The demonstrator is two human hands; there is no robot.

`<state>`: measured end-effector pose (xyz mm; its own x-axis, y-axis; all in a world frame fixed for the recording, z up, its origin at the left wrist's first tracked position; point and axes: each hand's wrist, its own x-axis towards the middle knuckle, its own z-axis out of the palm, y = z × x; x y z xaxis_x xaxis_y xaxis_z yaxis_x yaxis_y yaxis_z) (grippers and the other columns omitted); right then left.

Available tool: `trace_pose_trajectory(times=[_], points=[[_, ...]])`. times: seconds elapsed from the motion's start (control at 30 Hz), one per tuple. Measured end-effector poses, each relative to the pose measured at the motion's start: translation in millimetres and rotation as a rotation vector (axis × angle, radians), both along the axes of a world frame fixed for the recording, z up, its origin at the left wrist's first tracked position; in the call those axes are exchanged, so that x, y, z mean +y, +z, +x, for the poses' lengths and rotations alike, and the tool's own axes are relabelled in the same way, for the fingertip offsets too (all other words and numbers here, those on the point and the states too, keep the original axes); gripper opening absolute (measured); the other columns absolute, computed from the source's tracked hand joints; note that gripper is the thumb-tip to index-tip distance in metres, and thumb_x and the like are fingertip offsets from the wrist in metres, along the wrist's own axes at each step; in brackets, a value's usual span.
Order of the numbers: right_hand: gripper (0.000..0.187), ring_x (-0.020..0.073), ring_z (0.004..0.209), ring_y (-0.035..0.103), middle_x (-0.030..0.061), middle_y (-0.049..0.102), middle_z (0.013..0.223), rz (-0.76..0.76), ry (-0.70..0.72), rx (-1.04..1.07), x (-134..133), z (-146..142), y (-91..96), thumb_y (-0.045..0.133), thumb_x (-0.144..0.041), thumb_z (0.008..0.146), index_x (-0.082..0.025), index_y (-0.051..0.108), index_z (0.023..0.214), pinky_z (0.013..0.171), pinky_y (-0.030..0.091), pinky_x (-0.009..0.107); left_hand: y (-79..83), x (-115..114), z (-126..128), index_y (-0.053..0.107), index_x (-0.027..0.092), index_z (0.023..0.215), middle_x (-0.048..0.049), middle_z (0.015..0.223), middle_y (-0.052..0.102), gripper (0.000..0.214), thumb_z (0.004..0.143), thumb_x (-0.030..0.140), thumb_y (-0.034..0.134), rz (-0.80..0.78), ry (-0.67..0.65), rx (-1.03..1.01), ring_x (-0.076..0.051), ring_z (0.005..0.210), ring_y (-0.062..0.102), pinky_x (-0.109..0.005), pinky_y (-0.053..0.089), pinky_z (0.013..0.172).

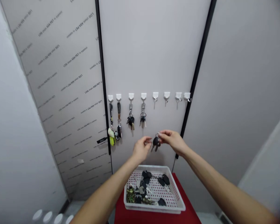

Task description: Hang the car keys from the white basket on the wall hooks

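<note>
Between my hands hangs a small bunch of keys (156, 141) on a ring, with black heads and metal blades. My right hand (172, 140) pinches the ring at its top. Just left of the keys is my left hand (142, 148), its fingers curled and parted, with nothing visible in them. Below both hands stands a white perforated basket (177, 199) holding several loose keys (143, 183) with black heads and some brass-coloured pieces (130, 195).
A row of white hooks (155, 95) runs across the pale panel. The left ones carry keychains, including a yellow-green one (112, 137) and key bunches (131, 120). The right hooks hold nothing. The basket rests on a red surface (186, 208). Black strips (200, 59) edge the panel.
</note>
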<state>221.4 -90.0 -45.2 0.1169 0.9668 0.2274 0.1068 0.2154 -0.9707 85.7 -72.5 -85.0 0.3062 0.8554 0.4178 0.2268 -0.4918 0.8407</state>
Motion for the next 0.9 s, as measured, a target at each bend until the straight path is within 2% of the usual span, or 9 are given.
trace_pose_trajectory(times=[0.1, 0.23, 0.33, 0.43, 0.53, 0.63, 0.8, 0.9], points=[[0.014, 0.0049, 0.041, 0.047, -0.0033, 0.050, 0.049, 0.126, -0.048, 0.001, 8.8, -1.9, 39.7, 0.058, -0.019, 0.053, -0.012, 0.049, 0.061, 0.046, 0.043, 0.020, 34.7, 4.0, 7.4, 0.048, 0.016, 0.089, -0.0016, 0.084, 0.055, 0.027, 0.064, 0.010, 0.040, 0.171, 0.063, 0.041, -0.007, 0.068, 0.050, -0.020, 0.041, 0.067], [0.006, 0.0037, 0.039, 0.047, -0.0037, 0.049, 0.048, 0.247, -0.103, 0.026, 23.0, -7.8, 79.5, 0.053, -0.012, 0.059, -0.012, 0.048, 0.062, 0.042, 0.043, 0.018, 69.2, 14.1, 13.3, 0.048, 0.016, 0.092, -0.0021, 0.089, 0.053, 0.031, 0.063, 0.010, 0.041, 0.364, 0.184, 0.130, -0.009, 0.070, 0.049, -0.022, 0.039, 0.071], [0.001, 0.0034, 0.039, 0.046, -0.0039, 0.047, 0.047, 0.300, -0.166, 0.064, 34.8, -11.2, 99.1, 0.047, -0.010, 0.063, -0.012, 0.047, 0.062, 0.040, 0.042, 0.016, 87.2, 21.4, 15.8, 0.048, 0.014, 0.094, -0.0040, 0.091, 0.052, 0.032, 0.063, 0.010, 0.040, 0.411, 0.242, 0.178, -0.011, 0.074, 0.049, -0.023, 0.038, 0.073], [0.002, 0.0036, 0.039, 0.047, -0.0037, 0.047, 0.048, 0.333, -0.219, 0.094, 47.0, -12.4, 109.4, 0.046, -0.011, 0.064, -0.012, 0.046, 0.063, 0.038, 0.041, 0.015, 97.6, 24.5, 17.8, 0.047, 0.014, 0.095, -0.0044, 0.093, 0.051, 0.032, 0.064, 0.010, 0.040, 0.428, 0.270, 0.198, -0.011, 0.078, 0.049, -0.023, 0.037, 0.075], [0.002, 0.0042, 0.039, 0.047, -0.0034, 0.047, 0.047, 0.320, -0.285, 0.091, 57.5, -12.3, 110.5, 0.046, -0.011, 0.063, -0.012, 0.046, 0.061, 0.036, 0.040, 0.015, 98.5, 23.1, 18.6, 0.047, 0.014, 0.095, -0.0040, 0.094, 0.051, 0.032, 0.064, 0.011, 0.040, 0.437, 0.265, 0.203, -0.011, 0.079, 0.048, -0.024, 0.037, 0.075], [0.003, 0.0049, 0.040, 0.047, -0.0032, 0.047, 0.046, 0.283, -0.329, 0.083, 64.4, -12.7, 105.3, 0.046, -0.010, 0.063, -0.012, 0.046, 0.060, 0.036, 0.040, 0.015, 90.6, 19.4, 16.8, 0.048, 0.015, 0.093, -0.0032, 0.092, 0.051, 0.030, 0.064, 0.011, 0.039, 0.456, 0.248, 0.198, -0.011, 0.077, 0.049, -0.023, 0.038, 0.074], [0.007, 0.0049, 0.042, 0.048, -0.0028, 0.047, 0.047, 0.265, -0.364, 0.004, 62.6, -12.8, 94.6, 0.043, -0.009, 0.064, -0.011, 0.049, 0.067, 0.040, 0.041, 0.017, 65.5, 11.3, 3.9, 0.050, 0.014, 0.089, -0.0022, 0.087, 0.053, 0.028, 0.063, 0.009, 0.040, 0.426, 0.210, 0.181, -0.008, 0.067, 0.049, -0.020, 0.039, 0.070], [0.013, 0.0043, 0.046, 0.049, -0.0014, 0.050, 0.057, 0.344, -0.399, -0.036, 51.7, -8.8, 76.6, 0.042, -0.011, 0.064, -0.011, 0.049, 0.075, 0.046, 0.042, 0.018, 41.7, 6.0, -11.1, 0.051, 0.014, 0.088, -0.0021, 0.086, 0.053, 0.027, 0.063, 0.010, 0.042, 0.339, 0.184, 0.171, -0.007, 0.066, 0.049, -0.020, 0.039, 0.069]])
